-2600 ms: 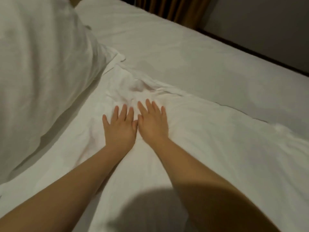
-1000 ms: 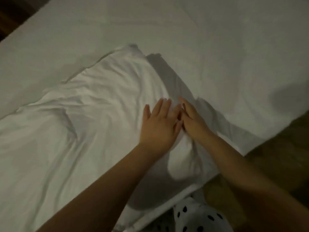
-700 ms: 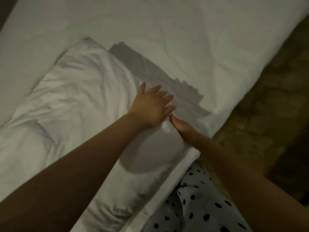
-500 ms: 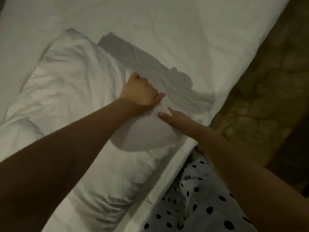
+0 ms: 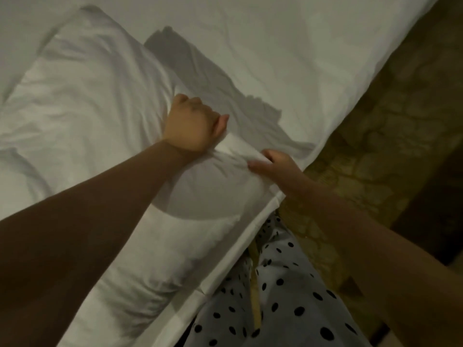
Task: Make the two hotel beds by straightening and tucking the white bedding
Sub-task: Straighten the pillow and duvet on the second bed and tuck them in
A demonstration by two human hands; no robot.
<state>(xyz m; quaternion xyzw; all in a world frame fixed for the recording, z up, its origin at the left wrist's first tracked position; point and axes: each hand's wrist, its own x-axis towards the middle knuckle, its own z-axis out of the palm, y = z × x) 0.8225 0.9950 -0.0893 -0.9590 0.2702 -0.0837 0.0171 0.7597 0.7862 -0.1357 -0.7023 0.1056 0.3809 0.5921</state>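
From the head camera, patterned carpet and polka-dot clothing border the bed's sheet, where the rumpled white duvet lies in dim light, its near corner bunched under the left hand, fingers curled into it and fingertips hidden, and pinched by the right hand.

- The puffy white fabric duvet lies on the flat white bed sheet, covering its left and near part.
- The left grip holds a fold at the duvet's right edge.
- The right grip pinches the same fold, just beside the bed's edge.
- The dark patterned stone floor lies right of the bed.
- The white dotted fabric garment sits nearest, between bed edge and floor.
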